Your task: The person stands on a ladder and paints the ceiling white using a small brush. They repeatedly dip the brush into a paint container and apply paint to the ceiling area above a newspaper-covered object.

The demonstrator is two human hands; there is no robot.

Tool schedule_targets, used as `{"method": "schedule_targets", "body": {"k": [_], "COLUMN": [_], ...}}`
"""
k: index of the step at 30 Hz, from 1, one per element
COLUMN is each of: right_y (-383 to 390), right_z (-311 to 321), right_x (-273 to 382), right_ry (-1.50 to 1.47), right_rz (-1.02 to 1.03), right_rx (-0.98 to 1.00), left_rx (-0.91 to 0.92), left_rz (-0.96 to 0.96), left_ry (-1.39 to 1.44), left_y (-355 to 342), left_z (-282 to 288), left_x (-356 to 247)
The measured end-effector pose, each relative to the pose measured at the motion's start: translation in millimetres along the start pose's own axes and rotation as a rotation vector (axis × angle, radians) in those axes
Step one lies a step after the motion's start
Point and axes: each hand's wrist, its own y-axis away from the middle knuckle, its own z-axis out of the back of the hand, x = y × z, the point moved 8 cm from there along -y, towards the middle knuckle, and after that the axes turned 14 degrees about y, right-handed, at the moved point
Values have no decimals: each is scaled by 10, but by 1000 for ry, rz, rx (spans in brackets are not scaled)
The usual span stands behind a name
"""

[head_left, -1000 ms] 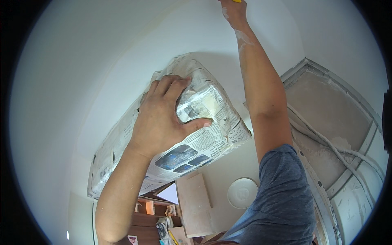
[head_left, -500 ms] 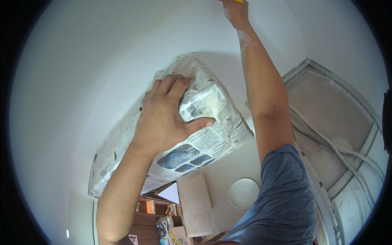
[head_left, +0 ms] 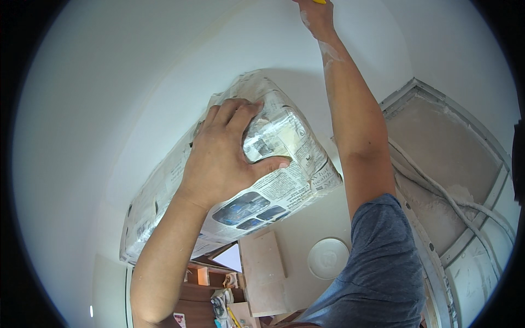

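Observation:
My left hand (head_left: pixel 221 150) lies spread over a long box-shaped unit wrapped in newspaper (head_left: pixel 306 145) and clear plastic, which sits high against the white wall. The thumb points right along its near face and the other fingers reach over the top. At the upper edge of the picture my right hand (head_left: pixel 318 16) is closed on a yellow thing (head_left: pixel 319 1); most of it is cut off, so its kind does not show. That arm is stretched up toward the white surface (head_left: pixel 262 38), with whitish smears on the wrist.
On the right is a metal-framed opening (head_left: pixel 445 142) with loose grey cables (head_left: pixel 432 183) across it. Below, a round white lid or bucket (head_left: pixel 328 258) stands on the floor near a pale board (head_left: pixel 264 268). Brown shelving (head_left: pixel 199 298) with assorted items is at lower left.
The whole view has shifted very slightly. Both hands keep the same places, the left on the wrapped unit and the right at the upper edge.

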Motion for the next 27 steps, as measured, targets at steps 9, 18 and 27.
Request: {"method": "schedule_targets", "body": {"k": [9, 18, 27], "right_y": [19, 32, 61], "right_z": [-29, -82, -101], "right_x": [7, 9, 40], "right_ry": [51, -29, -38], "right_rz": [-17, -6, 33], "right_rx": [10, 35, 17], "left_rx": [-2, -5, -8], "left_rz": [0, -3, -4], "left_ry": [1, -22, -35], "left_y": [0, 2, -2], "left_z": [-1, 6, 5], "left_x": [-2, -14, -14]}}
